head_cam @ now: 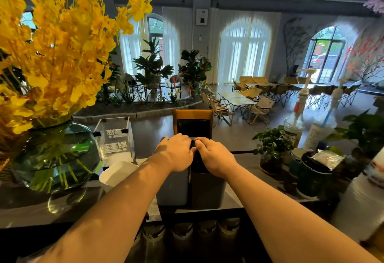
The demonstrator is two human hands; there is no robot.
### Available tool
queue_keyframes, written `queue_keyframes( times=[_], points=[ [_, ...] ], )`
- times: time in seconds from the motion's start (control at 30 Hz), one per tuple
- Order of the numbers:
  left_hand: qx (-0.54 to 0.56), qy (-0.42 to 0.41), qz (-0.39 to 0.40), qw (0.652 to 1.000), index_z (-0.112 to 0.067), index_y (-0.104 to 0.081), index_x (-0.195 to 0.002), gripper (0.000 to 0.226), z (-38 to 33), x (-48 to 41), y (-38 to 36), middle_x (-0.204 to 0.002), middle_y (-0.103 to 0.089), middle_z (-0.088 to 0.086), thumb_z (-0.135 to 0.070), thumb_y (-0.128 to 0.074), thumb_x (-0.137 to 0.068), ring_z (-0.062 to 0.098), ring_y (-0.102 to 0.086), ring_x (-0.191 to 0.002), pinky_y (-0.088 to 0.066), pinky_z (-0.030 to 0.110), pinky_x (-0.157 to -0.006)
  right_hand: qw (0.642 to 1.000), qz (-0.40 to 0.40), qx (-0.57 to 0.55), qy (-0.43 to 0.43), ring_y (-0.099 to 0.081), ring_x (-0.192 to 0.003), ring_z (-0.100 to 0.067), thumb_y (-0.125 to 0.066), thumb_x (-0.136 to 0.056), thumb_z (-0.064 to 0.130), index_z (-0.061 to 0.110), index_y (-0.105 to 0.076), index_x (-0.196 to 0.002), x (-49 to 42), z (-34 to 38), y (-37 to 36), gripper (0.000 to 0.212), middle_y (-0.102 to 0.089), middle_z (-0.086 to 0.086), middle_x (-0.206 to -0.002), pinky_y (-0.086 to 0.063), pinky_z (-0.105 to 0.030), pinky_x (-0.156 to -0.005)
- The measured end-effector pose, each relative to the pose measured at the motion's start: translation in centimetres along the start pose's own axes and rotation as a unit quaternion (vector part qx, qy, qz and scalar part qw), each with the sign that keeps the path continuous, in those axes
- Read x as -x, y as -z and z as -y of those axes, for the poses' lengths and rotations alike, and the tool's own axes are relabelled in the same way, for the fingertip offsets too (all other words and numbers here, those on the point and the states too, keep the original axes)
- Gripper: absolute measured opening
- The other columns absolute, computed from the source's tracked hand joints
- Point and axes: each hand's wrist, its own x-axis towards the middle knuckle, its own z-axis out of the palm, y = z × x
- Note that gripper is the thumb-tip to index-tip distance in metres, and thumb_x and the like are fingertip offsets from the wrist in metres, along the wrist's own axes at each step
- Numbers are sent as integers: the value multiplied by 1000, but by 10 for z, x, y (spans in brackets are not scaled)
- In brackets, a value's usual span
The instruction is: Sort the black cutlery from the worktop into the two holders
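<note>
I have both arms stretched forward, left hand (174,153) and right hand (216,156) knuckles-up, fingers curled over black cutlery (197,164) above the grey holder (172,189) and dark holder (207,191), actual grip hidden from me, glass vase (54,154) left, potted plant (272,144) right

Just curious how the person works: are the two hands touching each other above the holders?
Cannot tell. In the head view the left hand and right hand lie side by side, yet a black piece between them hides any contact or gap.

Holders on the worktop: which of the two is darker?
The right holder, below the right hand: nearly black, while the left holder beside it is lighter grey.
</note>
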Motion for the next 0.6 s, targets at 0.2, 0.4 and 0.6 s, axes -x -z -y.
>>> queue_keyframes(
  times=[0.2,0.4,0.6],
  points=[
    [3,-11,55,998,-19,-34,-160,57,-3,0,9,-167,-33,-1,-48,-27,-111,22,-26,-155,-13,54,-128,1000,-2,2,4,-57,-131,-28,-21,-109,55,36,-56,-141,5,7,4,51,-63,-1,-143,-45,-56,-109],
    [122,-24,-71,990,-23,-48,-153,49,-1,12,23,-164,-40,-1,-41,-28,-113,22,-23,-157,-6,56,-128,989,-106,-105,-2,-56,-128,-27,-24,-110,49,23,-65,-130,9,9,19,53,-62,-5,-136,-42,-53,-110],
    [180,-42,-204,961,-18,-69,-107,30,-5,45,22,-107,-66,-1,-32,-43,-109,26,-61,-104,-47,41,-94,978,-146,-151,-17,-57,-122,-23,-41,-111,33,19,-63,-134,35,10,23,35,-61,-6,-132,-46,-40,-103]
  ],
)
